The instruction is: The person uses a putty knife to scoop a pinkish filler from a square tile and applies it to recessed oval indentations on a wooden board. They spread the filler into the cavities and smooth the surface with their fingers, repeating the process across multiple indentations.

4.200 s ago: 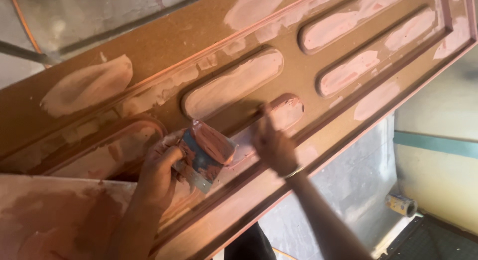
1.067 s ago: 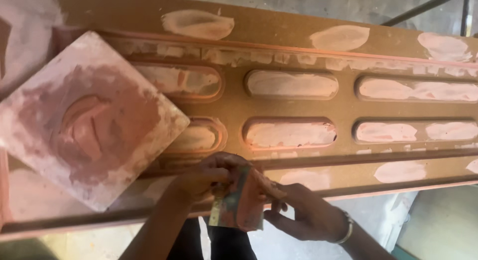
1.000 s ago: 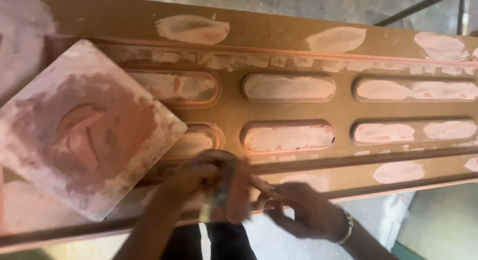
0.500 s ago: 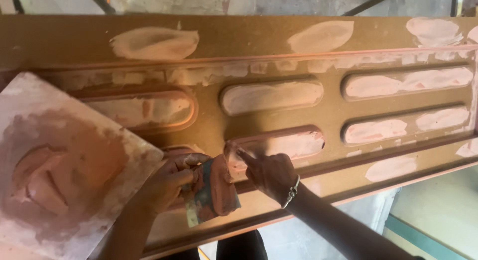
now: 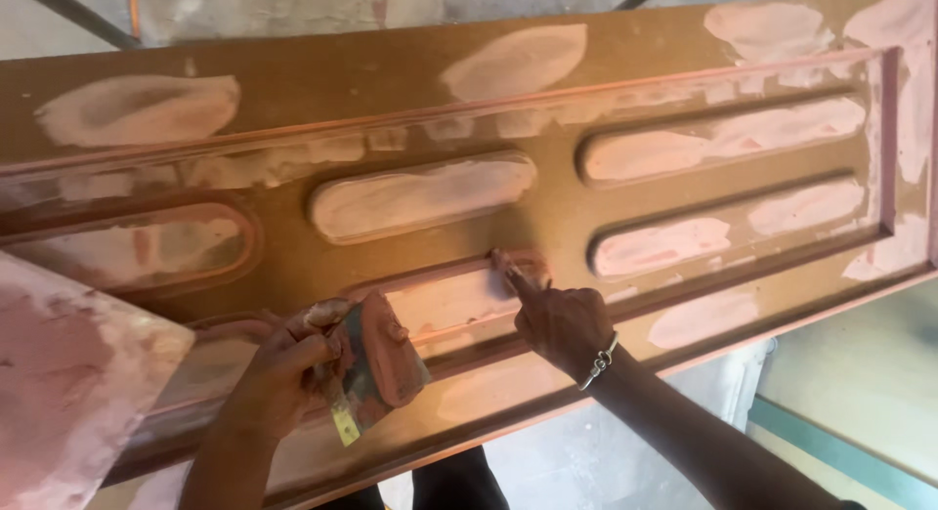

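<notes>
A long brown wooden door panel [image 5: 391, 109] with carved oval recesses lies across the view, patched with pinkish filler. My left hand [image 5: 283, 373] grips a putty scraper [image 5: 376, 368] whose blade carries a lump of reddish-pink putty, held over the panel's near edge. My right hand [image 5: 562, 319], with a bracelet on the wrist, presses its index finger into the rounded end of a recess [image 5: 459, 290] in the middle of the panel, smearing filler there.
A square board [image 5: 68, 393] smeared with pink putty rests on the panel at the lower left. Grey floor and a pale wall with a teal strip [image 5: 840, 451] show past the panel's near edge at the lower right.
The view has swung left to right along the panel. My right hand has left the scraper and reached out to the recess end; the left hand keeps hold of the scraper.
</notes>
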